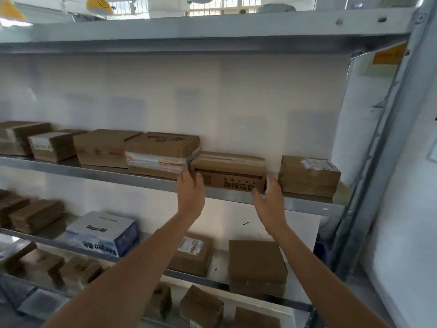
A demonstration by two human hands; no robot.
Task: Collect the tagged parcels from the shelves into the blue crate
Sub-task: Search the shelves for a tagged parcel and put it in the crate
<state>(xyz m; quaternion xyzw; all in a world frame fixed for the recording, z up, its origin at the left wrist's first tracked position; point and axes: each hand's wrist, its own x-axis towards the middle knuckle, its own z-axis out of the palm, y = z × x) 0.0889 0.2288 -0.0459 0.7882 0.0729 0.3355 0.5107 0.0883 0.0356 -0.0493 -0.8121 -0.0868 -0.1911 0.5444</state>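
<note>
Both hands reached up and forward to 1 cardboard parcel (228, 172) lying at the front edge of the upper metal shelf (305, 204), its long axis running left to right along that edge. The left hand (191, 194) cupped its left end and the right hand (269, 200) its right end, fingers curved against the sides, neither nearer than the other. A taller box (163, 153) touched it on the left; another parcel (309, 176) sat just beside it on the right. No blue crate was in view.
</note>
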